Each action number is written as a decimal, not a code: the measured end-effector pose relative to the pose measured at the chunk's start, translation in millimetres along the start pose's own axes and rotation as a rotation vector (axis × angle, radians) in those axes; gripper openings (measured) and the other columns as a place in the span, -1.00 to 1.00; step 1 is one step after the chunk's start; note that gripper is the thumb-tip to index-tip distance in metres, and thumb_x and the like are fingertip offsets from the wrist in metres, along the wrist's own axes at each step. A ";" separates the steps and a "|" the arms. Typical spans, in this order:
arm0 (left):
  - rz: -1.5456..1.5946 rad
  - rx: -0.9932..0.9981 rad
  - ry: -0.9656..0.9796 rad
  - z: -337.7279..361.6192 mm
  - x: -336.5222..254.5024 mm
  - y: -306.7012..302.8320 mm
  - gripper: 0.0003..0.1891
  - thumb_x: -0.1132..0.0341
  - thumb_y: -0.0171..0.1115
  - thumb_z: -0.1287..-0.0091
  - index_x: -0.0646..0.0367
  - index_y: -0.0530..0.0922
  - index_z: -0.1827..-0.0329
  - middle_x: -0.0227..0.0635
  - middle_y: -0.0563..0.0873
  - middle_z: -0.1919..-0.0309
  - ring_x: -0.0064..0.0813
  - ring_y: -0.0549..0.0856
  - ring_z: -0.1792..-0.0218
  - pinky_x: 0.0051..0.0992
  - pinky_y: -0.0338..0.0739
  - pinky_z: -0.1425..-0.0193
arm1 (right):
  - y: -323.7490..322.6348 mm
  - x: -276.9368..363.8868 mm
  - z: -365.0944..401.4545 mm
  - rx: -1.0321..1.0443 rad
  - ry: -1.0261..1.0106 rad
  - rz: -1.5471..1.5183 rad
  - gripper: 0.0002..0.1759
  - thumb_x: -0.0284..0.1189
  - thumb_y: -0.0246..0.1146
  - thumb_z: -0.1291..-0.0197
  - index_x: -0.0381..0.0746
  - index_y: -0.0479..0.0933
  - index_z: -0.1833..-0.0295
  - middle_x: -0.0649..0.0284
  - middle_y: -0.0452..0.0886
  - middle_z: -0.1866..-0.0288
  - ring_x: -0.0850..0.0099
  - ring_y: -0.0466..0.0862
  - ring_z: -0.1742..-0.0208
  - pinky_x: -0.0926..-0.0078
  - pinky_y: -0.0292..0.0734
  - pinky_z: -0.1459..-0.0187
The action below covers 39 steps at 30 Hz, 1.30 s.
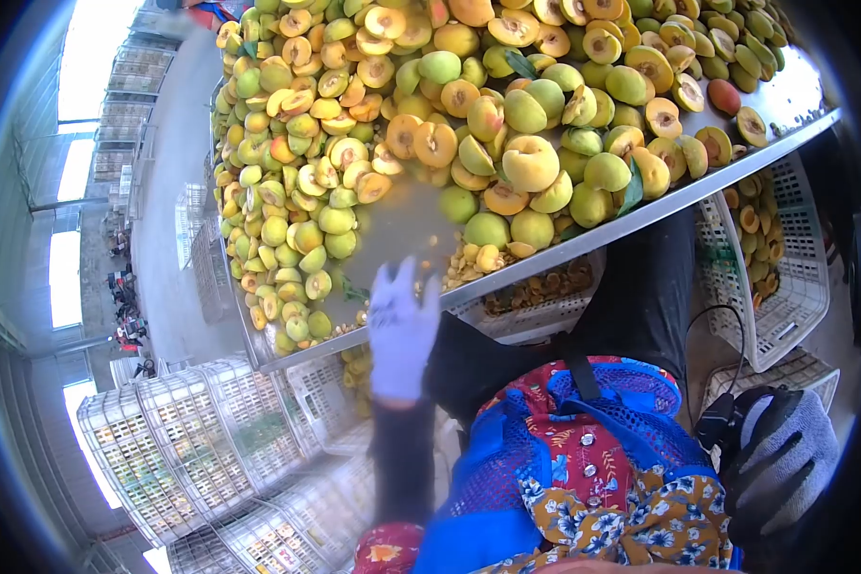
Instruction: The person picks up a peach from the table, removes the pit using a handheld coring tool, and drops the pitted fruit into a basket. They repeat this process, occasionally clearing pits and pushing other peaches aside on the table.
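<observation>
My left hand (403, 330), in a pale lavender-white glove, reaches over the near metal edge of the sorting table, fingers spread and slightly blurred, with nothing visible in them. Just beyond its fingertips lies a bare grey patch of the table (397, 234). Halved and whole green-yellow apricots (531, 165) are heaped around that patch. Small yellow pieces (469, 263) lie near the rim, right of my fingers. My right hand (789, 459), in a grey and black glove, is low at my right side beside a small black device with a cable (717, 418); its fingers are partly in shadow.
A white plastic crate (804, 277) holding fruit halves stands right of my leg. Another crate with brownish pieces (540, 290) sits under the table edge. White crates (196, 430) are stacked at left, with more (124, 120) along the far wall. A concrete floor aisle (167, 191) runs beside the table.
</observation>
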<state>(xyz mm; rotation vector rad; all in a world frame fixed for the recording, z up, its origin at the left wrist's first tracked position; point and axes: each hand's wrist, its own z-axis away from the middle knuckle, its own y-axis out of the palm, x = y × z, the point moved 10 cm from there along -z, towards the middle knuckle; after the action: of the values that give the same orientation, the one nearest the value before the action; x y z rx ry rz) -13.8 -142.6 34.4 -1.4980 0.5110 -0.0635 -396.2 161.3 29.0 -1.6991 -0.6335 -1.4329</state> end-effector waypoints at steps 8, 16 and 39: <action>-0.242 0.307 0.362 -50.7 -47.0 87.3 -0.22 -0.08 0.38 -0.15 0.17 0.40 -0.36 0.01 0.62 0.02 -0.03 0.65 -0.03 -0.15 0.57 -0.08 | 0.1 -10.0 15.5 -0.071 0.064 0.047 -0.56 -0.27 0.19 -0.35 -0.35 0.37 -0.17 0.12 0.56 0.18 0.25 0.61 0.22 0.38 0.54 0.20; 0.015 0.442 0.022 -52.8 7.3 80.9 -0.26 0.00 0.45 -0.10 0.24 0.42 -0.27 0.04 0.62 -0.03 -0.14 0.69 0.02 -0.21 0.58 -0.06 | 27.2 3.3 5.7 -0.006 0.026 0.004 -0.60 -0.29 0.22 -0.32 -0.35 0.39 -0.10 0.09 0.57 0.29 0.17 0.63 0.33 0.31 0.54 0.30; 1.476 0.348 -0.317 33.2 -65.1 60.2 -0.41 -0.18 -0.15 -0.53 0.10 0.32 -0.37 -0.20 0.65 -0.01 -0.44 0.69 0.16 -0.56 0.57 0.35 | 263.9 82.9 -31.3 0.629 -0.234 0.417 -0.67 -0.26 0.21 -0.34 -0.32 0.38 0.07 0.04 0.60 0.48 0.03 0.65 0.52 0.10 0.49 0.52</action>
<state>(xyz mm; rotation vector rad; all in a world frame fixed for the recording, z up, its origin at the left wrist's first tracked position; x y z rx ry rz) -76.2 -83.4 -5.1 -0.5020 1.1494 1.1494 -184.8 -19.4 42.0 -1.3840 -0.7106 -0.6514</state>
